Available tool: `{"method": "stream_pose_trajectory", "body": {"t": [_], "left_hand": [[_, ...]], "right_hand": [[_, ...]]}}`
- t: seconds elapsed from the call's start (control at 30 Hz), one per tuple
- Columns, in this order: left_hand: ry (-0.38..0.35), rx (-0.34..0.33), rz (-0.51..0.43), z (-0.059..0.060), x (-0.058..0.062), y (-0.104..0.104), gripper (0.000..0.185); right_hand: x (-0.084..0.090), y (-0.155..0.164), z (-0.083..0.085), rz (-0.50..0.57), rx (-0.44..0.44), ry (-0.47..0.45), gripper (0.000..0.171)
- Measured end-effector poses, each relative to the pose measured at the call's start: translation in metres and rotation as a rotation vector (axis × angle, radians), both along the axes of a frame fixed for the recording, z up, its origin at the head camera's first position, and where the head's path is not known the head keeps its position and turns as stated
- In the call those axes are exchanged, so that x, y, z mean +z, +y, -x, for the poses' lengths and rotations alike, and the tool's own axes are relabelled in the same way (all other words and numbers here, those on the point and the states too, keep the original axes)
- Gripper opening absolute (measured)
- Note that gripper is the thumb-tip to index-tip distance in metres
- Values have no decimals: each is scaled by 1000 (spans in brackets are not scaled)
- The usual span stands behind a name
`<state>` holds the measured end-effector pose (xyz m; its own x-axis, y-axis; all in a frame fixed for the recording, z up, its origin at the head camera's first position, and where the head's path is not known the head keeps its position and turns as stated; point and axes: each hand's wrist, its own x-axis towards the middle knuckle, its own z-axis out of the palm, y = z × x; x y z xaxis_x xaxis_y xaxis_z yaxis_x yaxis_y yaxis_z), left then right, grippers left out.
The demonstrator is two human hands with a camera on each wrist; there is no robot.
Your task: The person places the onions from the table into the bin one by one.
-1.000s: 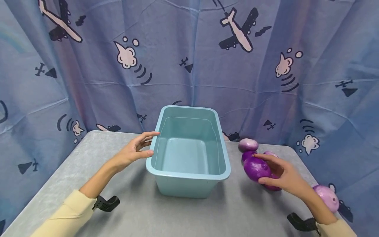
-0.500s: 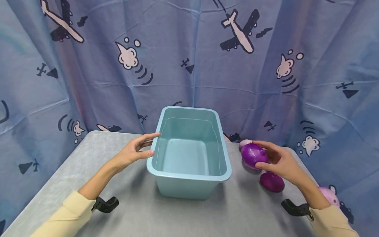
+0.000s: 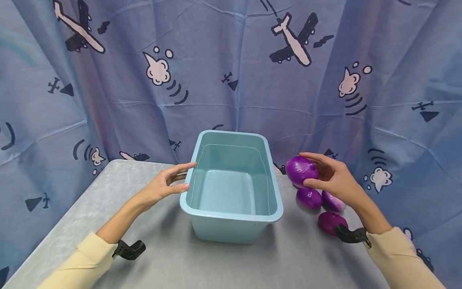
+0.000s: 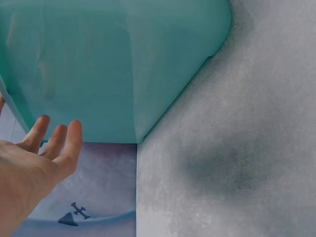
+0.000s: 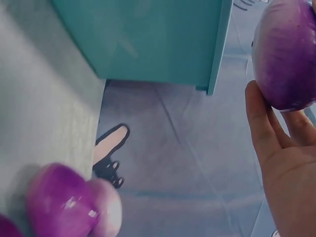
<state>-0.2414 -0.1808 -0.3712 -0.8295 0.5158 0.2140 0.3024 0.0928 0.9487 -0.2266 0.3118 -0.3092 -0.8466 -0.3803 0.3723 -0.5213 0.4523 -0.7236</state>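
Observation:
In the head view my right hand (image 3: 333,176) grips a shiny purple onion (image 3: 301,170) between thumb and fingers, raised above the table to the right of the basin. The right wrist view shows this onion (image 5: 289,54) at the fingertips, its skin fading from pale to deep purple. A light blue-green plastic basin (image 3: 231,218) stands at the table's middle, its bare floor visible. My left hand (image 3: 159,188) touches the basin's left rim, fingers and thumb spread. From the left wrist camera, the fingers of this hand (image 4: 44,158) look loosely extended beside the basin's wall (image 4: 89,74).
Below my right hand several onions lie on the grey table (image 3: 144,241): a purple one (image 3: 309,198), a paler one (image 3: 333,201) and a dark reddish one (image 3: 329,223). A blue curtain (image 3: 202,60) with printed airplanes hangs behind the table's back edge.
My right hand has lifted the purple onion up and to the left, away from the other onions, which are now more exposed. My left hand stays at the basin's rim.

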Motion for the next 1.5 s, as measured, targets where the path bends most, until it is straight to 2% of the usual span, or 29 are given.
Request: {"method": "stream_pose_trajectory", "body": {"t": [0.37, 0.6, 0.73, 0.87, 1.17, 1.3, 1.5], "left_hand": [[-17, -1, -13, -1, 1, 0, 63], [-11, -5, -20, 0, -1, -1, 63], [-11, -6, -19, 0, -1, -1, 64], [-16, -8, -18, 0, 0, 0, 64], [-21, -11, -11, -1, 1, 1, 65], [-16, -7, -1, -1, 1, 1, 64], [-10, 3, 17, -1, 1, 0, 63]], "right_hand": [[15, -45, 20, 29, 73, -39, 67], [24, -71, 34, 52, 195, -25, 66], [24, -84, 41, 76, 253, -39, 65], [22, -93, 46, 80, 276, -61, 65], [17, -90, 44, 124, 353, -104, 63], [17, -78, 39, 125, 330, -65, 56], [15, -56, 27, 111, 225, -52, 42]]}}
